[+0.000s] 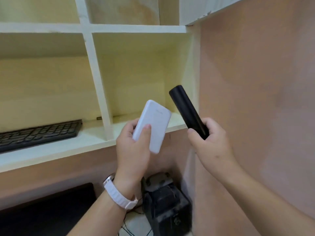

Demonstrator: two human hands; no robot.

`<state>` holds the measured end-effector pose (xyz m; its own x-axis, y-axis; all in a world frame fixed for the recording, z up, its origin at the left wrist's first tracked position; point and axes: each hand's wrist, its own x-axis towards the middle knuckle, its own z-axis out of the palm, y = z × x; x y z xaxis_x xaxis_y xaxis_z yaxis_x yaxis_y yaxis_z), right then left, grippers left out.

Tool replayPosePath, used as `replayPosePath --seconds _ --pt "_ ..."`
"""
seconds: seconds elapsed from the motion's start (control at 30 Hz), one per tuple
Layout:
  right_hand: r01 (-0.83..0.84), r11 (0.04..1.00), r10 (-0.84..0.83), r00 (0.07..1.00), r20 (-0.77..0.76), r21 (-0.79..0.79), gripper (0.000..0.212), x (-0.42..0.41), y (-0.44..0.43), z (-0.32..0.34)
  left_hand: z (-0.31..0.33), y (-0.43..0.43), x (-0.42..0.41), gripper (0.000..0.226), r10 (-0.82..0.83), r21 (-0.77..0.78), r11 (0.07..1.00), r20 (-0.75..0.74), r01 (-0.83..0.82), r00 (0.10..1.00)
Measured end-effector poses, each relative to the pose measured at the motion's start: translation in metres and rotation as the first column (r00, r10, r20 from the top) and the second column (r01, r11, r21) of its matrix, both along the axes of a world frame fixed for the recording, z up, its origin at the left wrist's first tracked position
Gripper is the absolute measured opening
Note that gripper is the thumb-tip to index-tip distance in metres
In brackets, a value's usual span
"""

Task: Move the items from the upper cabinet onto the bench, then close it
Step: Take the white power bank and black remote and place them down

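Left hand point(132, 147) wraps the white power bank point(152, 125), right hand point(210, 140) grips the black cylinder point(186, 110). One each, so both leave the cabinet point(95, 68) together.

Two hands raised, left hand point(132, 147) and right hand point(210, 142), one item apiece: one white power bank point(153, 123), one black cylinder point(185, 109). One black keyboard point(39, 133) on the shelf point(56, 149). One white wristwatch point(117, 193). One dusty black device point(165, 206) below. Four shelf compartments visible.
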<state>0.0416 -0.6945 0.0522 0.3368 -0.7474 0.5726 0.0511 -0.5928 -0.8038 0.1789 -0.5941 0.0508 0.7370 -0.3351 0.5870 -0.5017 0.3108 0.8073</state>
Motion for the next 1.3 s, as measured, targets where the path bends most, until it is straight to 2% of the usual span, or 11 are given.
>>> replayPosePath --seconds 0.13,0.27,0.4,0.53,0.7,0.9,1.3 --pt "0.109 0.991 -0.107 0.994 -0.036 0.071 0.011 -0.006 0.02 -0.021 -0.025 0.008 -0.005 0.01 -0.236 -0.028 0.972 -0.185 0.235 0.954" --pt "0.254 0.954 -0.243 0.966 -0.089 0.16 0.007 -0.015 0.044 -0.05 -0.054 0.013 -0.005 0.014 -0.412 -0.052 0.904 -0.368 0.424 0.834" --pt "0.4 0.88 -0.365 0.914 -0.176 0.257 0.002 -0.034 0.071 -0.084 -0.086 0.018 -0.01 0.017 -0.556 -0.089 0.783 -0.543 0.616 0.629" --pt "0.555 0.771 -0.488 0.83 -0.27 0.313 0.003 -0.063 0.105 -0.116 -0.121 0.025 -0.022 0.028 -0.651 -0.165 0.602 -0.669 0.781 0.36" --pt "0.69 0.63 -0.619 0.723 -0.307 0.356 0.007 -0.1 0.151 -0.134 -0.146 0.036 -0.06 0.036 -0.648 -0.176 0.423 -0.745 0.889 0.161" --pt "0.782 0.485 -0.74 0.606 -0.292 0.391 0.007 -0.149 0.207 -0.142 -0.162 0.057 -0.118 0.036 -0.66 -0.12 0.217 -0.749 0.969 0.055" --pt "0.836 0.313 -0.868 0.445 -0.222 0.451 0.005 -0.261 0.379 -0.138 -0.159 0.175 -0.268 0.035 -0.711 -0.046 -0.127 -0.692 0.991 -0.124"
